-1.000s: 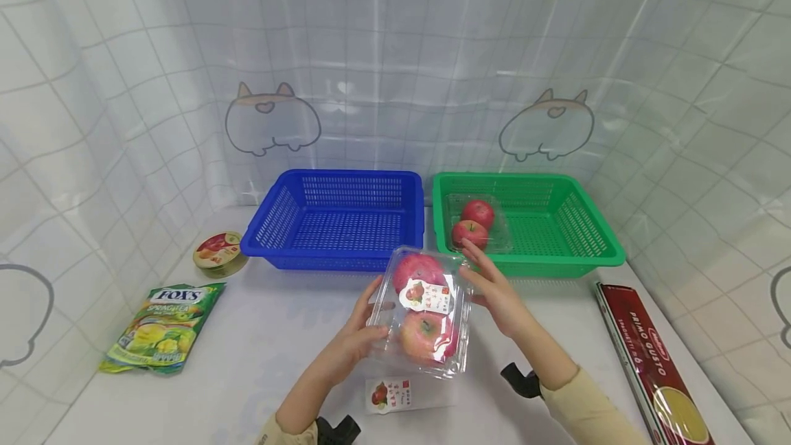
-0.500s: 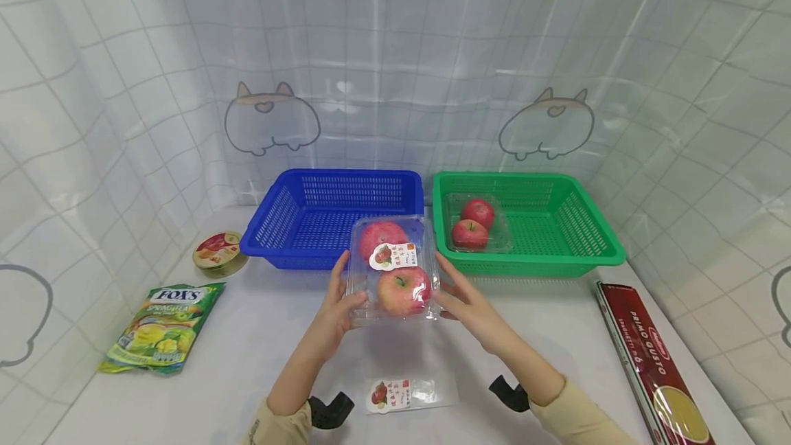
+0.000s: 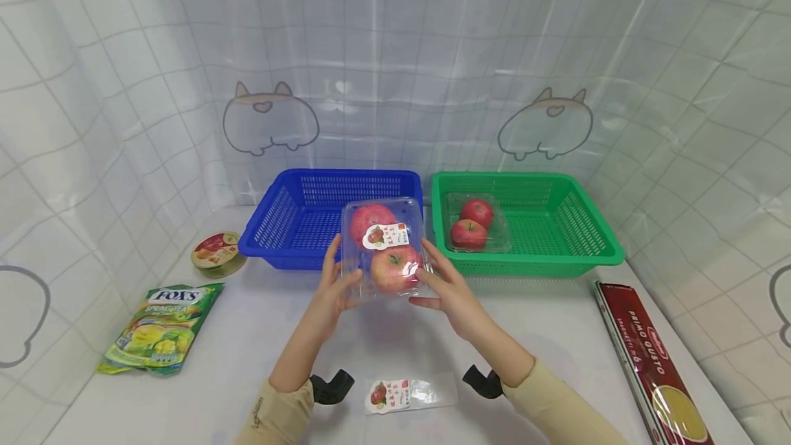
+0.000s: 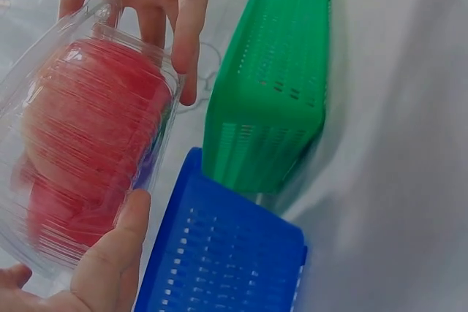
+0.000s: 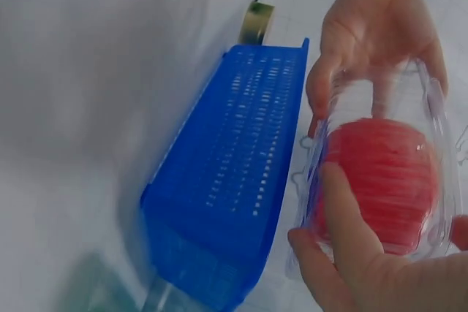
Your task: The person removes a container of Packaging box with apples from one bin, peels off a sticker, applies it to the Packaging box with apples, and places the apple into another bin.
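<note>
A clear plastic box (image 3: 366,261) with two apples and a fruit label (image 3: 386,236) is held tilted over the front rim of the blue basket (image 3: 290,261). My left hand (image 3: 330,292) grips its left side, thumb at the near corner. On the opposite side my right hand (image 3: 450,288) holds it between thumb and fingers. In the left wrist view, both hands grip the box (image 4: 88,137) at opposite ends. Another clear box (image 3: 502,232) with two apples (image 3: 469,234) lies in the green basket (image 3: 537,266).
A clear strip with an apple label (image 3: 388,396) lies on the white table below the hands. To the left are a round tin (image 3: 218,254) and a green Fox's candy bag (image 3: 162,328). A red spaghetti box (image 3: 655,362) lies at the right.
Both hands have carried the box of apples forward and left, from in front of the baskets to over the blue basket's front. The right hand has settled onto the box's right side.
</note>
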A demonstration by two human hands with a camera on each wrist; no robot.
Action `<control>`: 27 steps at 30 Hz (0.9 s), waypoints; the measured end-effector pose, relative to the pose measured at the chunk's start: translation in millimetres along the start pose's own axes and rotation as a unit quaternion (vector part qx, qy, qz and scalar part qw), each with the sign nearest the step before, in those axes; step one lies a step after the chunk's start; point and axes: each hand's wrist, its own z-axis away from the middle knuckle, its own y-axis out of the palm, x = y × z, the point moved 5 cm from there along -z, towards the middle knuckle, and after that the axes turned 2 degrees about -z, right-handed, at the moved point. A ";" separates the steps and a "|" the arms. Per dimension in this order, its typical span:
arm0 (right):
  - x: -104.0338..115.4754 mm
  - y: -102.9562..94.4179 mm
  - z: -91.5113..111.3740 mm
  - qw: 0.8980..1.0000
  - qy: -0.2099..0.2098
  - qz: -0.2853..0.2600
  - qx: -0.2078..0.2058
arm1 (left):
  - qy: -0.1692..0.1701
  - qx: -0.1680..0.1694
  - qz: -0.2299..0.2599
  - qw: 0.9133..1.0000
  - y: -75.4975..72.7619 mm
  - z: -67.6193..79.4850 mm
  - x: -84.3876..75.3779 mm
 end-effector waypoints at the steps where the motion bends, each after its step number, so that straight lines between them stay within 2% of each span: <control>1: 0.3 0.6 -2.1 1.000 0.000 -0.008 -0.007 | 0.002 0.000 -0.005 1.000 -0.5 -1.5 -1.2; 6: 1.3 3.5 -11.2 0.999 -0.003 -0.035 -0.027 | 0.005 -0.010 -0.022 1.000 -3.0 -9.0 -4.6; 11: 3.6 6.0 -22.9 0.997 -0.005 -0.062 -0.046 | 0.015 -0.027 -0.016 0.999 -7.0 -14.1 -5.5; 14: 7.5 7.2 -31.3 0.996 -0.009 -0.069 -0.056 | 0.021 -0.046 -0.006 0.999 -13.0 -16.7 -5.3; 17: 11.8 8.5 -40.4 0.995 -0.010 -0.074 -0.066 | 0.036 -0.078 -0.042 0.995 -22.0 -18.0 -6.0; 19: 13.9 9.4 -47.2 0.994 -0.009 -0.076 -0.072 | 0.049 -0.107 -0.098 0.988 -28.5 -17.6 -7.3; 23: 15.0 12.6 -61.0 0.994 -0.003 -0.082 -0.076 | 0.079 -0.175 -0.198 0.961 -43.4 -17.4 -6.7; 27: 12.1 16.3 -73.4 0.993 0.004 -0.090 -0.080 | 0.092 -0.257 -0.220 0.937 -61.9 -17.9 0.4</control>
